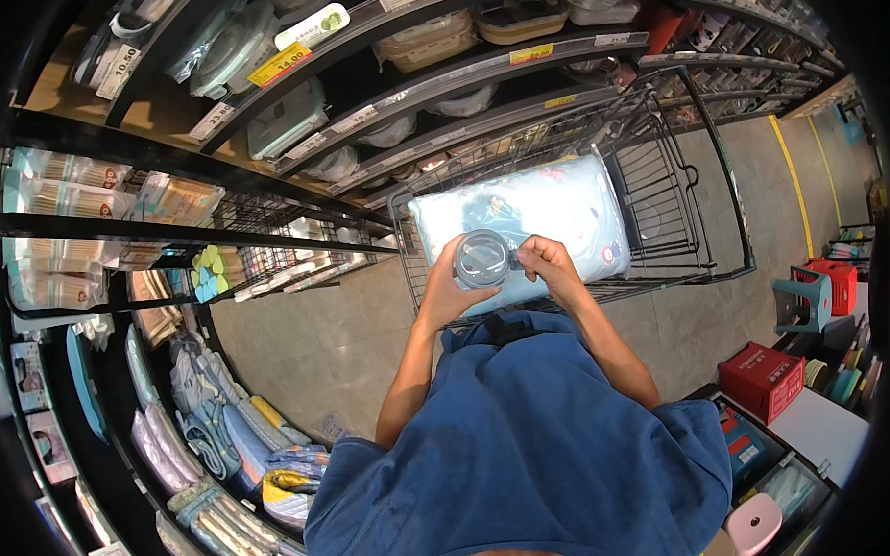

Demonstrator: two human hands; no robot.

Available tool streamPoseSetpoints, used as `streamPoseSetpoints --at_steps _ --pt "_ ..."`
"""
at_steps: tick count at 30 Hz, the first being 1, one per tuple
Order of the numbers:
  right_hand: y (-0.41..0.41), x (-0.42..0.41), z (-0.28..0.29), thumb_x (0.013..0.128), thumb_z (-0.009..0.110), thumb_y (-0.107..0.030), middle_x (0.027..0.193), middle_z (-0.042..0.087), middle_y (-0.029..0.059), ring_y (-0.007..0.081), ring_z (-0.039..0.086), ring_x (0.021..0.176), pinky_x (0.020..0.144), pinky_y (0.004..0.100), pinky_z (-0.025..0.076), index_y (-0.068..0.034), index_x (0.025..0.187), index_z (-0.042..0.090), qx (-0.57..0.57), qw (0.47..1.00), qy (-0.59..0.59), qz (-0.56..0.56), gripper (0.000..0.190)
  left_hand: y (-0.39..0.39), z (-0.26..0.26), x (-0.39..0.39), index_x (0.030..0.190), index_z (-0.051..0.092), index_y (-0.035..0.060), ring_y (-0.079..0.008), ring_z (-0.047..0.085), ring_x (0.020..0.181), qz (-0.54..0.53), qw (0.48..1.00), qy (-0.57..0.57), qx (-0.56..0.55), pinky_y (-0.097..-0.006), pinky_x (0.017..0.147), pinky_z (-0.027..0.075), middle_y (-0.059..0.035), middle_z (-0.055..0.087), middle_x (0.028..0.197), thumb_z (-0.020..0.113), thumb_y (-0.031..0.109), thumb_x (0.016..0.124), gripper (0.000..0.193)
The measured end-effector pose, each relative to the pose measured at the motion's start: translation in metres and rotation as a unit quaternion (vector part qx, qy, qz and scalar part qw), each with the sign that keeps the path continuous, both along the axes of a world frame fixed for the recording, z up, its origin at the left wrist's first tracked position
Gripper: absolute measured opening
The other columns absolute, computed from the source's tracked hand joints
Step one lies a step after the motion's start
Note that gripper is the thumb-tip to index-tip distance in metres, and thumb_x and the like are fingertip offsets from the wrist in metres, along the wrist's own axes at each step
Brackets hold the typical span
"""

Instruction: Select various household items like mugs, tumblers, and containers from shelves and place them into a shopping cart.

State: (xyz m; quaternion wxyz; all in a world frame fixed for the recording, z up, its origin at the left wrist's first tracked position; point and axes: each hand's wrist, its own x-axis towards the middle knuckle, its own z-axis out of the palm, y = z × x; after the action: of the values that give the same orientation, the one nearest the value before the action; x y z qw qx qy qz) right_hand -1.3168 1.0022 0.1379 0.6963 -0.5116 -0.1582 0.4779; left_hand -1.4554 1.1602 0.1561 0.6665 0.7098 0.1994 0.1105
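Observation:
A clear round cup (482,259) with a handle on its right side is held in front of my chest, seen from above. My left hand (446,284) is wrapped around the cup's left and lower side. At the cup's right side, the fingers of my right hand (547,265) pinch its handle. Below both hands, a plump pale blue package in clear plastic (565,209) lies in a wire shopping cart (676,190).
Store shelves (392,100) with plastic-wrapped containers and price tags run along the top. Folded textiles (241,433) fill the lower left shelves. On the right are a red box (761,381), a teal stool (804,299) and a pink bin (752,524).

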Motion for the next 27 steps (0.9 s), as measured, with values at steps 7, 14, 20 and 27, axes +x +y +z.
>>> streamPoseSetpoints --at_steps 7,14,20,27 --pt "0.000 -0.001 -0.001 0.090 0.062 -0.020 0.072 0.056 -0.0038 0.0036 0.044 0.060 0.055 0.0187 0.035 -0.007 0.082 0.059 -0.017 1.000 0.004 -0.003 0.015 -0.001 -0.006 -0.002 0.131 0.042 0.0003 -0.0190 0.054 0.111 0.000 1.000 -0.005 -0.006 -0.0322 0.092 0.047 -0.0103 0.054 0.121 0.085 0.008 0.061 0.083" --pt "-0.002 -0.004 -0.010 0.090 0.061 -0.018 0.068 0.054 -0.0040 0.0039 0.043 0.058 0.054 0.0189 0.035 -0.007 0.081 0.058 -0.028 0.999 0.020 -0.015 0.014 -0.002 -0.021 -0.006 0.129 0.041 -0.0001 -0.0169 0.055 0.109 -0.011 0.999 0.029 -0.025 -0.0311 0.093 0.046 -0.0088 0.055 0.117 0.085 0.007 0.060 0.082" --pt "0.002 0.000 -0.019 0.090 0.062 -0.023 0.065 0.052 -0.0042 0.0041 0.043 0.058 0.053 0.0195 0.034 -0.008 0.076 0.057 -0.046 0.999 -0.011 -0.008 0.021 -0.002 -0.028 -0.002 0.129 0.041 -0.0001 -0.0178 0.055 0.108 -0.004 0.999 0.031 -0.028 -0.0310 0.092 0.047 -0.0104 0.055 0.117 0.085 0.009 0.061 0.082" --pt "0.018 -0.002 -0.070 0.087 0.067 -0.021 0.060 0.050 -0.0043 0.0046 0.045 0.056 0.051 0.0207 0.036 -0.010 0.069 0.055 -0.076 0.996 -0.042 0.016 0.024 0.003 -0.089 -0.009 0.126 0.044 0.0004 -0.0198 0.055 0.107 0.043 0.996 0.043 0.073 -0.0311 0.093 0.045 -0.0097 0.056 0.113 0.084 0.008 0.057 0.080"
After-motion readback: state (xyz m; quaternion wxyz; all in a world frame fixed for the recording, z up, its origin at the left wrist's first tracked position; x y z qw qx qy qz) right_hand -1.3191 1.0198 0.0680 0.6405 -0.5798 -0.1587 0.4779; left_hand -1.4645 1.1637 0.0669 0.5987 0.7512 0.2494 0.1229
